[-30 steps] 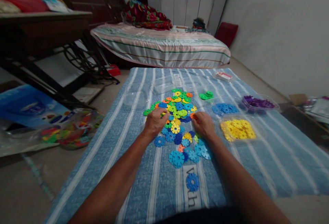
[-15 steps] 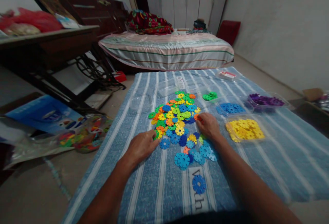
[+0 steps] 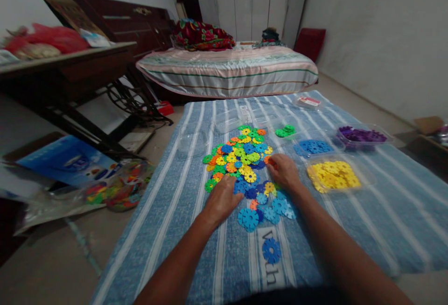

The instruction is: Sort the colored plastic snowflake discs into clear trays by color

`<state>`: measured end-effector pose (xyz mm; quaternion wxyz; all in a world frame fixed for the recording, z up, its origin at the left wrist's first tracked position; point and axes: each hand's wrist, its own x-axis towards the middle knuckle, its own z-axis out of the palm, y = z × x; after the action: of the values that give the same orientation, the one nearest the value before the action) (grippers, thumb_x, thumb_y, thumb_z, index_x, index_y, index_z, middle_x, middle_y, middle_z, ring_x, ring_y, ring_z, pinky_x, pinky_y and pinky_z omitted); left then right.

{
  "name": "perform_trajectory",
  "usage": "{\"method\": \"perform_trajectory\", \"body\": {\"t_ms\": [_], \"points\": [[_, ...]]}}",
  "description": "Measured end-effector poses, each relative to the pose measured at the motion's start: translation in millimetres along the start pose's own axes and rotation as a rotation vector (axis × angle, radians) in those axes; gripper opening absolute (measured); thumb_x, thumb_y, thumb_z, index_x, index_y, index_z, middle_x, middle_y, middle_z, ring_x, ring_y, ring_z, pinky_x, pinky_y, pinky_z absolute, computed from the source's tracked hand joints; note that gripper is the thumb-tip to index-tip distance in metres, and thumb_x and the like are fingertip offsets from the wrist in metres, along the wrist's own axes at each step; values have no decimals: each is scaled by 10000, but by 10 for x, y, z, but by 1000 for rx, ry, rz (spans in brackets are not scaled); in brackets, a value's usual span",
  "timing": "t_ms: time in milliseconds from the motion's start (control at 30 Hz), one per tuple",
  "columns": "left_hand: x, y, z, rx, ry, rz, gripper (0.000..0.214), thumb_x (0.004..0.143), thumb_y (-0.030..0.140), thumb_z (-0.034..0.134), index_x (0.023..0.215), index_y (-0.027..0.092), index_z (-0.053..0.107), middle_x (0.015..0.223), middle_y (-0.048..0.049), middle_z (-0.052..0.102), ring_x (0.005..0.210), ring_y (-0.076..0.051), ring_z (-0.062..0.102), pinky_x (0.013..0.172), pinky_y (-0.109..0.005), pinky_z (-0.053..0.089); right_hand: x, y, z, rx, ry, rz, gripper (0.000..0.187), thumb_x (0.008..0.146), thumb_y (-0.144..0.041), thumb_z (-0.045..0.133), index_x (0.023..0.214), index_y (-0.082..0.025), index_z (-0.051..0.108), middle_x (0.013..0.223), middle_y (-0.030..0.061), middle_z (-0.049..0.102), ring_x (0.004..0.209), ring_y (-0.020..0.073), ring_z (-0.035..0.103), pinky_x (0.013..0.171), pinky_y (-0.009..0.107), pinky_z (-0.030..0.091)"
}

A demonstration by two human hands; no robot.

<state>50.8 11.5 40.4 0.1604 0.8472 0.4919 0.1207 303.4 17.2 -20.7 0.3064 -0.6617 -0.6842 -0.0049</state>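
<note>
A heap of flat, gear-shaped plastic discs point(image 3: 241, 158) in green, yellow, orange and blue lies on a blue striped cloth point(image 3: 350, 221). My left hand point(image 3: 221, 201) rests palm down at the heap's near left edge, fingers stretched over some blue discs. My right hand point(image 3: 285, 171) is at the heap's right edge, its fingers curled and pinched on an orange disc point(image 3: 267, 159). Larger blue discs point(image 3: 249, 218) lie between my forearms. One blue disc point(image 3: 271, 250) sits alone nearer to me.
Clear trays to the right hold yellow discs point(image 3: 332, 175), blue discs point(image 3: 312, 147) and purple discs point(image 3: 362, 135); green discs point(image 3: 285, 131) sit behind the heap. An empty clear tub point(image 3: 191, 142) stands left. A bag of discs point(image 3: 117, 188) lies on the floor, a bed point(image 3: 227, 69) behind.
My left hand pulled back off the heap toward the left, then came in again onto the blue discs at the near edge. My right hand stayed put at the orange disc.
</note>
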Motion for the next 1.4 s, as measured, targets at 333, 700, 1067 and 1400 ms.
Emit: {"method": "perform_trajectory", "body": {"t_ms": [333,700,1067,1400], "points": [[132,152,259,-206,79,112,301,749,155,670,1046,206,678,906,-30,659,790,-177,630,761,-313,539,2,-2,-9,21,14,19,144,882,-278,568,896,-190,681,876,74,673,843,221,585,766,325,410],[134,71,421,-346,175,88,197,793,194,671,988,207,699,895,-4,674,667,-114,599,703,-259,524,-51,-86,-73,201,1,-345,272,878,-455,662,945,-196,711,1056,112,667,1030,249,590,918,395,466],[120,143,327,-346,127,81,182,780,197,689,960,209,710,842,4,656,661,-116,592,689,-260,512,-81,-98,-44,152,-34,-276,239,945,-352,558,1065,-207,705,1085,115,655,1050,245,578,934,399,476],[90,180,330,-303,100,94,283,743,159,707,1018,220,691,944,3,670,651,-101,597,694,-250,517,-88,-157,-67,25,-63,-240,237,973,-313,504,944,-201,711,1035,109,654,976,230,567,875,364,457]]}}
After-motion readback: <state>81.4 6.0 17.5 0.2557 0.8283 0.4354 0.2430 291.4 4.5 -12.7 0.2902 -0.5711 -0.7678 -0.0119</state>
